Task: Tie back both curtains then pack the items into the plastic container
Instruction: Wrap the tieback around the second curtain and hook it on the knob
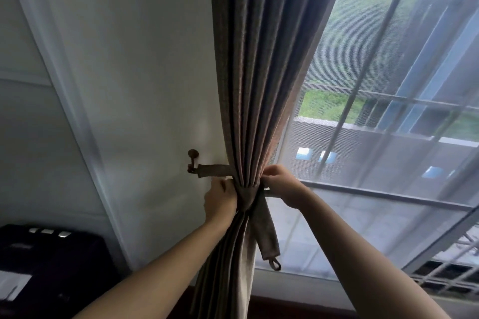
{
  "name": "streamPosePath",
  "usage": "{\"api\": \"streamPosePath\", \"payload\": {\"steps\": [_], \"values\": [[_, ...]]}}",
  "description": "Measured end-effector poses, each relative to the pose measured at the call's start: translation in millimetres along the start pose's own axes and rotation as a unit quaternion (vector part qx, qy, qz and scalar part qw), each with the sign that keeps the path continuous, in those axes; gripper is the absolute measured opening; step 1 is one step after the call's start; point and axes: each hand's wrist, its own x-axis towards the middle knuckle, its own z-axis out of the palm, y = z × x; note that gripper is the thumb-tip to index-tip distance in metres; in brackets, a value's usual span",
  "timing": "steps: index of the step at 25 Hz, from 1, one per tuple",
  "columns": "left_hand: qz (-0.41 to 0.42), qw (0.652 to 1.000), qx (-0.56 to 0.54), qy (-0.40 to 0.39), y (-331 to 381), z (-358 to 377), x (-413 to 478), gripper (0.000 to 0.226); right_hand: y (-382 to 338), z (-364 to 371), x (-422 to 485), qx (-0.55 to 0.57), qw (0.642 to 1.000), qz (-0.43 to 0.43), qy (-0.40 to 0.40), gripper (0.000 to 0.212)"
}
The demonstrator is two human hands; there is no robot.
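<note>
One curtain (248, 85) in view, brown-grey, hanging at left edge of window (388, 111), gathered into a tight bunch partway down. One strap (267, 230) of same cloth, wrapped round the bunch. One end hooked on one dark wall hook (193, 160) just left of curtain; other end hanging loose down the right side of the bunch, tilted, with one small ring (276, 264) at its tip. Ring touching nothing, well apart from hook.

Two bare hands, both raised to the wrap, one on each side of the bunch. Left hand (220, 201) on left side, just below the hooked stretch of strap, back toward camera, fingers curled in against the strap where it crosses the bunch; fingertips hidden in the folds. Right hand (281, 185) on right side, touching the bunch, fingers bent and pressed together, pinching the strap at its right edge. Strap's wrap directly between the two hands; loose tail below right hand, not held.

One white wall (142, 72) behind hook. One thin see-through curtain (363, 215) across the glass, to the right. One black box (46, 254) at lower left corner of view, three silver tabs on top, blurred. No plastic container or other items in view.
</note>
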Motion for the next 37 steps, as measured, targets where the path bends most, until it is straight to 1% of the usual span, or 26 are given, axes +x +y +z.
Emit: {"api": "streamPosePath", "payload": {"steps": [1, 3, 4, 6, 8, 10, 11, 13, 16, 19, 20, 21, 22, 23, 24, 25, 26, 27, 28, 29, 31, 34, 35, 36, 37], "values": [[0.01, 1.0, -0.017, 0.024, -2, 0, -10, 0.026, -1, -1, -1, 0.029, 0.999, 0.008, -0.02, 0.035], [0.057, 0.996, -0.028, 0.058, -11, 3, -23, 0.03, -4, -5, -3, 0.062, 0.996, 0.027, -0.049, 0.034], [0.092, 0.994, -0.032, 0.059, -16, 4, -27, 0.028, -4, -7, -4, 0.067, 0.996, 0.033, -0.055, 0.036], [0.149, 0.988, -0.03, 0.032, -22, 6, -32, 0.021, -7, -9, -6, 0.065, 0.996, 0.045, -0.043, 0.036], [0.2, 0.98, 0.021, 0.0, -24, 8, -33, 0.023, -12, -7, -6, 0.065, 0.996, 0.058, 0.006, 0.028], [0.241, 0.963, 0.114, -0.029, -21, 11, -33, 0.031, -15, -4, -2, 0.079, 0.993, 0.07, 0.046, 0.02], [0.254, 0.954, 0.154, -0.037, -20, 12, -32, 0.036, -18, -1, -1, 0.082, 0.993, 0.074, 0.052, 0.014], [0.265, 0.943, 0.198, -0.033, -17, 12, -30, 0.042, -22, 4, 0, 0.09, 0.992, 0.079, 0.048, 0.016], [0.253, 0.937, 0.239, -0.019, -12, 12, -26, 0.039, -30, 9, -4, 0.112, 0.99, 0.075, 0.041, 0.022], [0.234, 0.939, 0.25, -0.042, -4, 7, -24, 0.034, -32, 9, -9, 0.09, 0.993, 0.07, 0.031, 0.016], [0.237, 0.937, 0.253, -0.046, 0, 5, -24, 0.036, -30, 9, -8, 0.076, 0.994, 0.072, 0.023, 0.011], [0.241, 0.936, 0.253, -0.047, 2, 2, -23, 0.038, -28, 9, -8, 0.053, 0.996, 0.066, 0.011, 0.011], [0.239, 0.937, 0.252, -0.051, 3, 0, -22, 0.04, -25, 9, -6, 0.01, 0.999, 0.048, 0.004, 0.026], [0.235, 0.938, 0.25, -0.057, 2, -1, -21, 0.041, -23, 10, -5, -0.045, 0.999, 0.011, 0.013, 0.049], [0.233, 0.936, 0.254, -0.065, 1, -2, -21, 0.041, -22, 13, -5, -0.117, 0.991, -0.023, 0.053, 0.071], [0.237, 0.932, 0.264, -0.07, -1, -1, -21, 0.042, -22, 16, -6, -0.191, 0.974, -0.051, 0.112, 0.084], [0.247, 0.924, 0.283, -0.071, -2, -2, -23, 0.043, -21, 19, -5, -0.244, 0.953, -0.069, 0.164, 0.084], [0.257, 0.916, 0.3, -0.07, -3, -3, -25, 0.043, -20, 21, -5, -0.273, 0.938, -0.085, 0.195, 0.076], [0.26, 0.911, 0.313, -0.072, -2, -6, -26, 0.043, -19, 22, -5, -0.284, 0.932, -0.093, 0.206, 0.066], [0.267, 0.899, 0.339, -0.072, 0, -11, -26, 0.044, -21, 22, -6, -0.288, 0.93, -0.098, 0.206, 0.059], [0.326, 0.851, 0.41, -0.041, 8, -19, -25, 0.045, -23, 21, -5, -0.296, 0.929, -0.085, 0.206, 0.051], [0.434, 0.763, 0.478, -0.003, 15, -29, -24, 0.027, -23, 19, -7, -0.323, 0.92, -0.065, 0.211, 0.052], [0.47, 0.734, 0.49, 0.027, 13, -30, -22, 0.025, -22, 20, -7, -0.325, 0.919, -0.065, 0.213, 0.053], [0.5, 0.713, 0.488, 0.047, 14, -31, -22, 0.028, -21, 22, -8, -0.323, 0.92, -0.064, 0.214, 0.054], [0.521, 0.704, 0.479, 0.063, 15, -34, -20, 0.033, -20, 23, -9, -0.321, 0.92, -0.069, 0.214, 0.054]]}}
